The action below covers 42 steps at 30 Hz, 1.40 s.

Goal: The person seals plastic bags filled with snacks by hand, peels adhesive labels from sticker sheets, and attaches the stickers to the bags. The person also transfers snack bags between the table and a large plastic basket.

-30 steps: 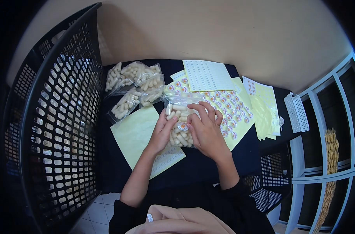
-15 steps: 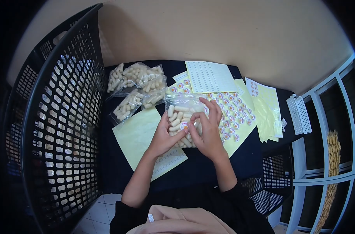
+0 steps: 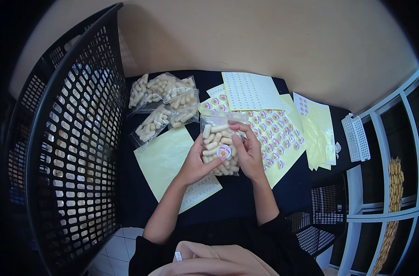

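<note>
A clear plastic bag [image 3: 214,138] full of pale, finger-shaped pieces is held upright between both hands, with a round red-and-white sticker [image 3: 224,151] on its front. My left hand [image 3: 196,164] grips the bag's left side, its thumb beside the sticker. Round the right side of the bag my right hand [image 3: 249,154] is closed, fingers bent near the upper right part. Behind the bag lies a yellow sheet of round stickers [image 3: 283,138]. A mostly bare yellowish sheet [image 3: 165,156] lies at the left of the bag.
Several filled bags [image 3: 163,92] lie at the table's back left. A large black basket [image 3: 80,152] stands on the left. White label sheets [image 3: 250,89] lie at the back, yellow sheets [image 3: 314,138] and a small white basket [image 3: 356,137] on the right, and a black crate [image 3: 326,202] lower right.
My right hand has moved from the sticker to the bag's right side, its fingers now more curled. The sticker now shows fully and flat on the bag.
</note>
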Tool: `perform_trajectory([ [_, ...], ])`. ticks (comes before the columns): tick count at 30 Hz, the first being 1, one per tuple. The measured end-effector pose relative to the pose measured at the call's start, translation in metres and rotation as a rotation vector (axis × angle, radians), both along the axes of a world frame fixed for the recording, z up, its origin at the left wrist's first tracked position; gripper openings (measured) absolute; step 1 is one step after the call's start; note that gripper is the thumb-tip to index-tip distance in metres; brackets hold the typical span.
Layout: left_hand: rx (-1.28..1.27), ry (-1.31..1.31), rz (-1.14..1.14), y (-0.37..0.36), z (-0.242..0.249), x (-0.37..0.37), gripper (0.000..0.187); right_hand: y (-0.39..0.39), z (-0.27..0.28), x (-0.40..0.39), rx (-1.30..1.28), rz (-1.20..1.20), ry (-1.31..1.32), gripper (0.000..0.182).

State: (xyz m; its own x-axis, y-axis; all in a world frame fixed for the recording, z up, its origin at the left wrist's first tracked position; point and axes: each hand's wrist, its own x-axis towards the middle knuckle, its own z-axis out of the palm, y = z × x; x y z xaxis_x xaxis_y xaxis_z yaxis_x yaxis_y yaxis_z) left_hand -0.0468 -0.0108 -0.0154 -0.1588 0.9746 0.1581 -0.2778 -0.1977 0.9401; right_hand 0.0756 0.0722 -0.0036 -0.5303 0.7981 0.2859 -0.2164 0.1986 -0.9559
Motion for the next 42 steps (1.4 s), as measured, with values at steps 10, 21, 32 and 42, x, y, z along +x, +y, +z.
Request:
perform_trajectory([
  [10,-0.008,-0.105,0.252,0.009,-0.005,-0.014,0.041,-0.019,0.008,-0.01,0.147,-0.216,0.137,0.044],
  [21,0.003,-0.431,0.482,-0.001,0.003,-0.052,0.042,-0.039,-0.003,0.011,0.705,0.342,-0.545,0.038],
  [32,0.082,-0.446,0.377,-0.001,0.006,-0.048,0.041,-0.038,-0.022,0.02,0.777,0.404,-0.806,0.046],
  [42,-0.001,-0.448,0.365,-0.004,0.013,-0.046,0.041,-0.037,-0.029,0.017,0.644,0.342,-0.651,0.021],
])
